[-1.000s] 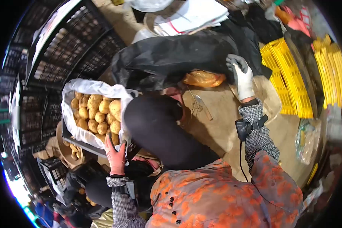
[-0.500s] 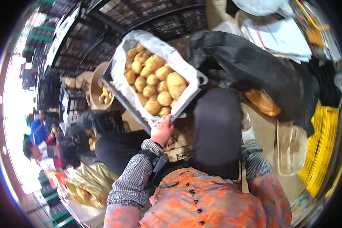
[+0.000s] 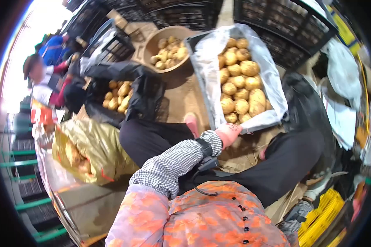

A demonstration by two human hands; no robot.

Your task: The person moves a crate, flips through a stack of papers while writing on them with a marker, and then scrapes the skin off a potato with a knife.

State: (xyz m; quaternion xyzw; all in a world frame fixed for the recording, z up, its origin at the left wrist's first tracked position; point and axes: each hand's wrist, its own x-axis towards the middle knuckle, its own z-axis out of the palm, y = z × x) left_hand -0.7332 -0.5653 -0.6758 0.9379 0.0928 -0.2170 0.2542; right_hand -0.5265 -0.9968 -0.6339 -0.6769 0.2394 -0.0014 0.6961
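Note:
In front of my knees stands a dark crate [image 3: 202,78] lined with white plastic and filled with potatoes [image 3: 240,84]. My left hand [image 3: 228,134], in a pink glove, is closed on the near edge of this crate, where the liner folds over; its fingertips are partly hidden. Low on the right, beside my knee, my right hand [image 3: 314,192] wears a pale glove. It is blurred and small there, near a pale curved thing I cannot make out, so its grip does not show.
A brown tub [image 3: 169,32] and a black-lined crate [image 3: 152,88] hold more potatoes at the left. A yellowish sack [image 3: 111,144] lies nearer. Black crates [image 3: 282,29] stand behind, a black bag [image 3: 307,103] and yellow crate [image 3: 321,218] at right. A co-worker [image 3: 49,82] sits far left.
My view has swung left, so the crate appears further right and the brown tub shows fully. The crate looks more upright in view. My left hand stays at its near edge; my right knee has lowered outward.

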